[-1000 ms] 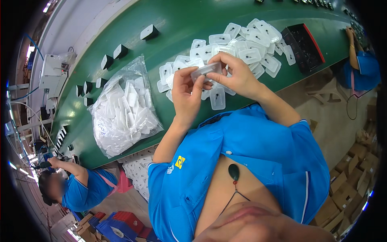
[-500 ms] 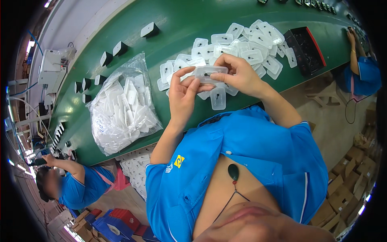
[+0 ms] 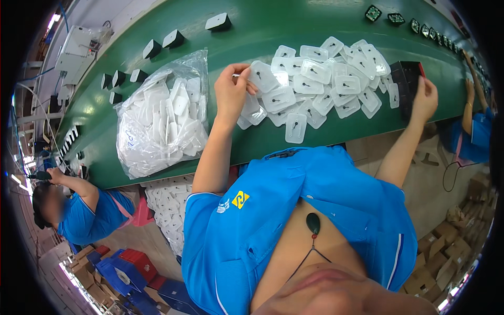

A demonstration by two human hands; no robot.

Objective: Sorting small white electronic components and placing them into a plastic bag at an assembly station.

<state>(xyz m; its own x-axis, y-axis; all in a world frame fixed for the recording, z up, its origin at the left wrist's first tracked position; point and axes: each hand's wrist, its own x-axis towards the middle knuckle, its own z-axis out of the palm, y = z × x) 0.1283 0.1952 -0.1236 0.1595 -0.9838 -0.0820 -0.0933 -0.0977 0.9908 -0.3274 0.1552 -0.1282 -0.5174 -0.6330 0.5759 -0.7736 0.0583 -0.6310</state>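
My left hand pinches a translucent white plastic cover by its left edge. A small black keyhole-shaped part shows at the cover's middle. Beneath and to the right spreads a pile of similar rectangular covers, each with a small black piece in it. My right hand is stretched out to the right, with thumb and fingers closed on the red-edged rim of a black box. Part of the box lies behind this hand, and its contents are hard to make out.
A clear bag full of white plates lies to the left on the green table. Black parts with white tops stand along the far side. Green-board parts line the far right. Co-workers sit at left and right.
My right hand has let go of the cover and moved right to the black box. My left hand keeps the cover, now tilted and further left. The view has shifted slightly.
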